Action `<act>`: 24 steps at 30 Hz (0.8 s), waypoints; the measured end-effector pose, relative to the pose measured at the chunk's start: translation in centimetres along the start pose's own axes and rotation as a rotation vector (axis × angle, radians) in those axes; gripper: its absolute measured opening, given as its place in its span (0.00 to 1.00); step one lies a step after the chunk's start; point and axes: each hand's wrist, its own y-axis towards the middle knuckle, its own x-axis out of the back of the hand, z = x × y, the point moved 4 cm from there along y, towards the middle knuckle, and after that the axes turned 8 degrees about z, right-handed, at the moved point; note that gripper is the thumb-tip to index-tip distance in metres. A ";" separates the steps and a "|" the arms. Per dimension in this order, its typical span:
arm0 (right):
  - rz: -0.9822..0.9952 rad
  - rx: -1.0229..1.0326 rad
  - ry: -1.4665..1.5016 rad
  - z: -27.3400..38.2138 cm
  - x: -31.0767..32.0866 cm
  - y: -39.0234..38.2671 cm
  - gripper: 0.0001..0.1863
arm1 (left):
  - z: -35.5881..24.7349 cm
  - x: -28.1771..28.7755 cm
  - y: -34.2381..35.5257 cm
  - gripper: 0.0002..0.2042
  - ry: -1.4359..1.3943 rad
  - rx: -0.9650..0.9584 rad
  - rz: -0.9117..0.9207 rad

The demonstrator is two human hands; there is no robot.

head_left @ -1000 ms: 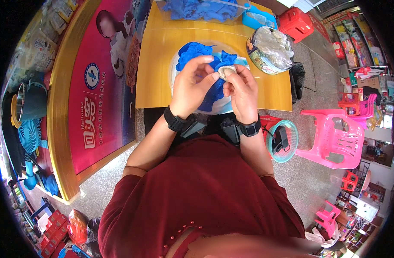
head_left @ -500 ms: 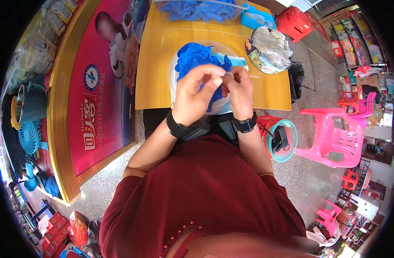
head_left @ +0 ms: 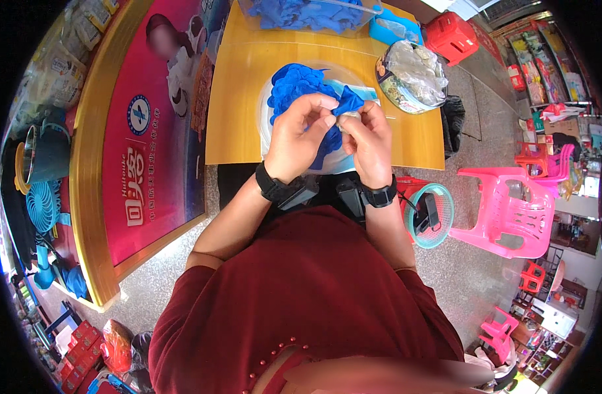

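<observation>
A small blue cloth piece (head_left: 349, 100) stands up between my fingertips. My left hand (head_left: 294, 143) pinches its left edge with thumb and forefinger. On the other side my right hand (head_left: 372, 146) is closed on the same piece, and a pale greyish patch shows at its fingertips, too small to make out. Both hands are over a round whitish tray (head_left: 265, 119) on the table. A heap of crumpled blue cloth pieces (head_left: 294, 88) lies in the tray, beyond and left of my hands. Light blue sheet material (head_left: 370, 94) shows beside the heap.
On the yellow wooden table (head_left: 238, 79) stand a clear bin of blue cloth (head_left: 314, 16), a blue container (head_left: 393, 29) and a round tub with plastic bags (head_left: 413, 75). Right of me are a green basket (head_left: 449, 217) and a pink chair (head_left: 505, 210). A wood-framed counter (head_left: 94, 217) is on the left.
The blue cloth piece now shows raised above my fingertips, where it was mostly hidden before. My right hand has turned and shifted slightly nearer to me. The left stays almost in place.
</observation>
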 end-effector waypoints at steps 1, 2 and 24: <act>-0.020 0.011 -0.082 -0.2 0.2 0.0 0.08 | -0.3 -0.2 -0.3 0.11 0.034 0.006 0.008; -0.041 0.022 -0.165 -0.3 0.4 0.0 0.08 | -0.5 -0.5 -0.5 0.11 0.069 0.012 0.017; 0.263 -0.027 -0.183 1.0 -1.9 -1.6 0.08 | -0.5 0.8 0.4 0.03 -0.255 -0.032 -0.067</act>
